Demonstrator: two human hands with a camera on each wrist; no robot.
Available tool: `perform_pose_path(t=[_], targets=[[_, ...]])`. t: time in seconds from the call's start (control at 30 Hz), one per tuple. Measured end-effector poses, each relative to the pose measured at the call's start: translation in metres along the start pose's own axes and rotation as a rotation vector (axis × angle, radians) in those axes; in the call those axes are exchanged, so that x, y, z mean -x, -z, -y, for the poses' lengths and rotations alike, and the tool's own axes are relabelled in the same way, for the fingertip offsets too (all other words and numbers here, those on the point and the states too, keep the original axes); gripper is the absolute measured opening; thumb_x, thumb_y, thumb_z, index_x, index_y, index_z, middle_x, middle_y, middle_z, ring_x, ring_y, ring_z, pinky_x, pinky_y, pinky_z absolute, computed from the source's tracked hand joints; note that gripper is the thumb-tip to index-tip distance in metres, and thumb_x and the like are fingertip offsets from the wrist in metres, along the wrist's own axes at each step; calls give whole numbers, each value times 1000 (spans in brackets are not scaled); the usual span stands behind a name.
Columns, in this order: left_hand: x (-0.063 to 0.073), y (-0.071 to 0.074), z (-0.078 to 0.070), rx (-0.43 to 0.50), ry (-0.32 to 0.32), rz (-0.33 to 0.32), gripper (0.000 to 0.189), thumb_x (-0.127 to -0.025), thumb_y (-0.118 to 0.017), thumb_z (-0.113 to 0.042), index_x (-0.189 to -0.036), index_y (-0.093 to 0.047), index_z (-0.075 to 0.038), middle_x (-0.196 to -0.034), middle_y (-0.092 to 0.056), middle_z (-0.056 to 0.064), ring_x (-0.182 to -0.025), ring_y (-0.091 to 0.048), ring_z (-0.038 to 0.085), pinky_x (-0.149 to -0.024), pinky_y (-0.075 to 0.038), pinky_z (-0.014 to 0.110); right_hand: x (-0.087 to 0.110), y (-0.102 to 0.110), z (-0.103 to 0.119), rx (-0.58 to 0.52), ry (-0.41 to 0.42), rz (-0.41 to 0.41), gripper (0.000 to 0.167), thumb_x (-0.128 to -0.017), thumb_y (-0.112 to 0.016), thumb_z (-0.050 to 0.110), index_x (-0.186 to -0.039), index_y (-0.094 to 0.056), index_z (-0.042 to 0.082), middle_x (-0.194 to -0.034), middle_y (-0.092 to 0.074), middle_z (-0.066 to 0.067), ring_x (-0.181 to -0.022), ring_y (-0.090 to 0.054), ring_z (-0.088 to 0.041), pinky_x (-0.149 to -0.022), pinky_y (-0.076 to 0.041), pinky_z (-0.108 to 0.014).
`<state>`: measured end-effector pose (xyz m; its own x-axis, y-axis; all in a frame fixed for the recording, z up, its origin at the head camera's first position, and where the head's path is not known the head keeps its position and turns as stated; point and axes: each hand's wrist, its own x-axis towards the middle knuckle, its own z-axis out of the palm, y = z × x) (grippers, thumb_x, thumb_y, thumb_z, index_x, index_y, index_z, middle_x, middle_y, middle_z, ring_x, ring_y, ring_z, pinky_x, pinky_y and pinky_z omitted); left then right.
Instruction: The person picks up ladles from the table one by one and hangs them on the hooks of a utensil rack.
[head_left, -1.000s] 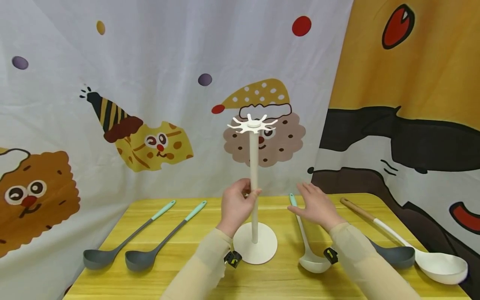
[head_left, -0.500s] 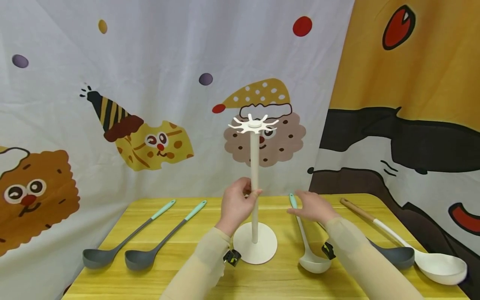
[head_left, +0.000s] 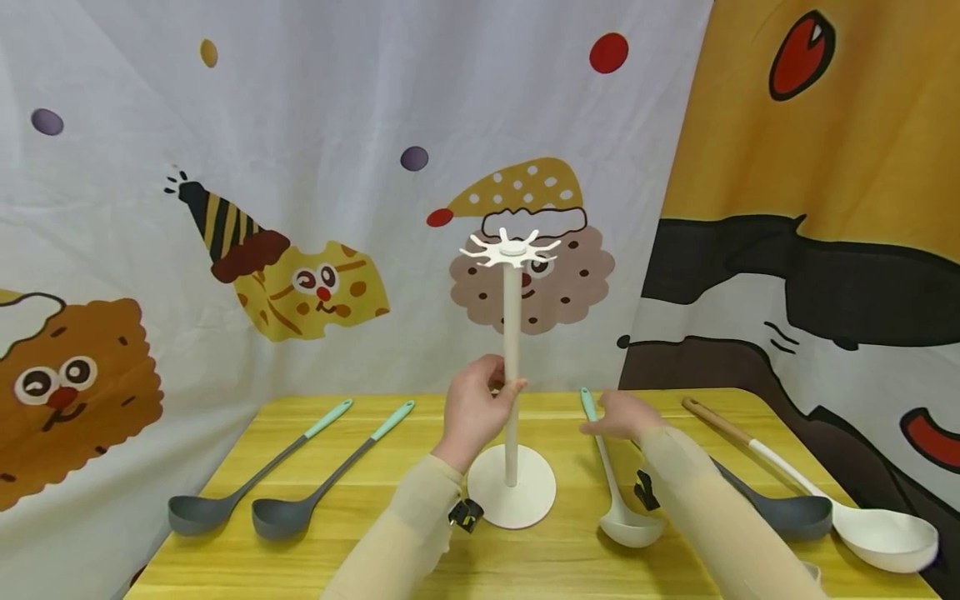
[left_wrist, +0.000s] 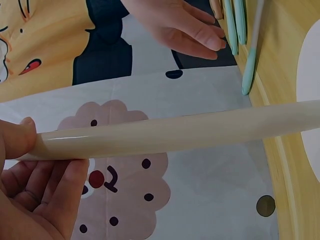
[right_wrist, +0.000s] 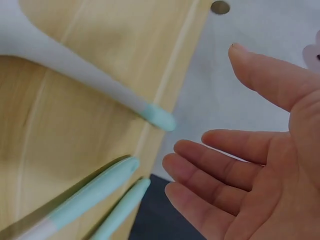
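Note:
A white utensil stand (head_left: 512,325), its top ringed with hooks, rises upright from a round base. My left hand (head_left: 474,410) grips its pole, thumb and fingers on opposite sides, as the left wrist view also shows along the pole (left_wrist: 175,132). To the right of the stand lies a pale ladle (head_left: 628,528) with a mint handle. Over the far end of that handle (right_wrist: 159,117) hovers my right hand (head_left: 624,414), holding nothing. In the right wrist view its fingers (right_wrist: 215,167) are relaxed and spread from the thumb, apart from the handle.
Two dark grey ladles (head_left: 281,518) with mint handles lie on the left of the wooden table (head_left: 360,558). Beyond my right forearm are another grey ladle (head_left: 795,515), partly hidden, and a white ladle (head_left: 885,537) with a wooden handle. A cartoon-printed cloth (head_left: 337,100) hangs behind.
My right hand has lowered toward the pale ladle's handle, and its raised fingers have tipped forward and down. The left hand keeps its grip on the stand's pole.

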<state>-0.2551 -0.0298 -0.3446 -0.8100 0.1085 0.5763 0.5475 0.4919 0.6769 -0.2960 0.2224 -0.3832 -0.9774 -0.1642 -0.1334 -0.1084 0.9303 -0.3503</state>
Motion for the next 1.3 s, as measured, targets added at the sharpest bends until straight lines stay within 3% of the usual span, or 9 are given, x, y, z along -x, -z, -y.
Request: perform_pose_path(t=[0.23, 0.33, 0.47, 0.73, 1.13, 1.3], targets=[[0, 0, 0, -11, -3, 0, 12, -90, -75, -19, -93, -67, -11, -81, -66, -2, -73, -63, 13, -66, -55, 28, -5, -3, -9, 6, -57, 45, 68, -88, -73, 37, -127, -54, -15, -124, -57, -31, -112, -57, -45, -93, -48, -55], [1, 0, 0, -8, -6, 1, 12, -90, -75, -19, -93, -67, -11, -81, -66, -1, -73, -63, 13, -66, -55, 28, -7, -4, -12, 21, -61, 56, 59, -88, -73, 37, -118, -59, -13, -111, -62, -25, -97, -60, -36, -85, -51, -50], [1, 0, 0, -5, -8, 2, 12, -90, -75, -19, -93, -67, -11, -81, -66, -2, -74, -64, 13, -67, -56, 28, -10, -8, -16, 22, -58, 62, 44, -87, -74, 35, -99, -62, -5, -90, -60, -12, -78, -53, -26, -70, -48, -41], [0, 0, 2, 3, -17, 0, 12, -90, -75, -19, -92, -66, -11, -81, -66, -2, -73, -63, 12, -67, -56, 27, -18, -19, -22, -7, -80, 46, 34, -86, -76, 31, -79, -56, 4, -72, -50, -6, -64, -46, -19, -58, -39, -30], [0, -1, 2, 15, -16, -2, 11, -89, -76, -15, -92, -66, -10, -80, -65, -1, -73, -64, 13, -67, -56, 27, -26, -34, -26, -67, -110, 70, 31, -86, -77, 21, -74, -54, 5, -58, -49, -3, -49, -39, -13, -51, -36, -25], [0, -1, 3, 9, -23, -4, 11, -89, -76, -15, -91, -66, -10, -80, -65, -1, -72, -63, 13, -66, -56, 26, -25, -34, -23, -60, -108, 80, 28, -87, -76, 19, -78, -54, 3, -63, -55, -7, -52, -47, -15, -53, -42, -26]])
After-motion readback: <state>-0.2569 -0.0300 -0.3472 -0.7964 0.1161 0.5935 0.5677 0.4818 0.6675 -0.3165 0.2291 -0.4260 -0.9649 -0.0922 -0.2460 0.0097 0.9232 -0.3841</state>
